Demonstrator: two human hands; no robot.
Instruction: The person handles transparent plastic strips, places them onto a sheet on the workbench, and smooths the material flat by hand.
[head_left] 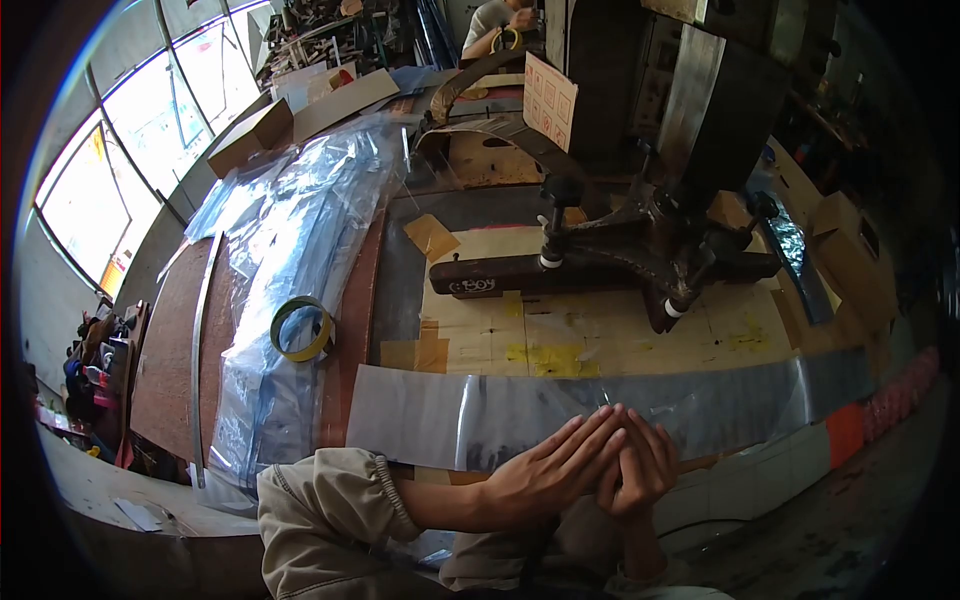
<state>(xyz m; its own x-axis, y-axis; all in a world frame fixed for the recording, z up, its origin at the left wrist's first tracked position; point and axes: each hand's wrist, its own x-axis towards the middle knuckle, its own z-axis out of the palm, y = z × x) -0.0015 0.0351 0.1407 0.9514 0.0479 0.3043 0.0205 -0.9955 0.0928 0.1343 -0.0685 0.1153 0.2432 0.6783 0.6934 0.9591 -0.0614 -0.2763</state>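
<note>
My left hand [555,460] reaches in from the left, its fingers straight, close together and laid against my right hand [640,470]. The fingers of my right hand are bent, and the fingertips of both hands meet. Anything pinched between them is hidden. Directly beyond and beneath the fingertips lies a long strip of clear plastic film [415,410], flat along the near edge of the work surface. Faint creases show in the film by the fingertips.
A dark metal press frame [610,265] with knobs stands over a taped wooden board [470,345]. Left lie a tape roll [303,329], crumpled plastic sheets [290,230] and a metal strip [205,350]. Cardboard [845,240] sits at right. Another person's arm [485,43] shows at the back.
</note>
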